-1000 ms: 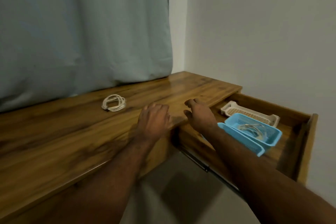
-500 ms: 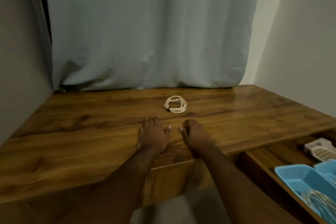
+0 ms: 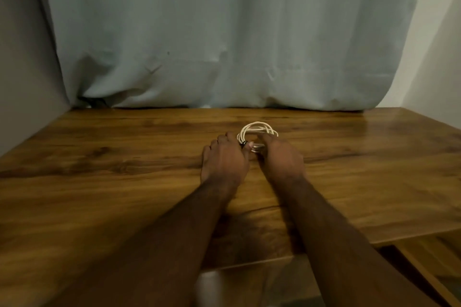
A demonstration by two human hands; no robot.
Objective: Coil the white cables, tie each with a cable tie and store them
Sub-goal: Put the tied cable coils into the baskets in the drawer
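Both hands meet at a coiled white cable lying on the wooden desk, just short of the curtain.

The left hand (image 3: 225, 157) rests palm down with its fingers curled at the coil's left rim, thumb tip beside the dark cable tie (image 3: 243, 143) that binds the loops; whether it pinches the loops cannot be told. The white cable (image 3: 257, 129) lies flat as a round coil, slightly wider left to right, its far arc clear of both hands and its near arc hidden under the fingertips. The right hand (image 3: 280, 157) covers the coil's near right side, fingers bent down over the loops; its hold is likewise hidden. The desk (image 3: 99, 182) stretches bare to the left wall, the curtain (image 3: 224, 32) hangs along its far edge, and bare wood runs right to the desk's edge.
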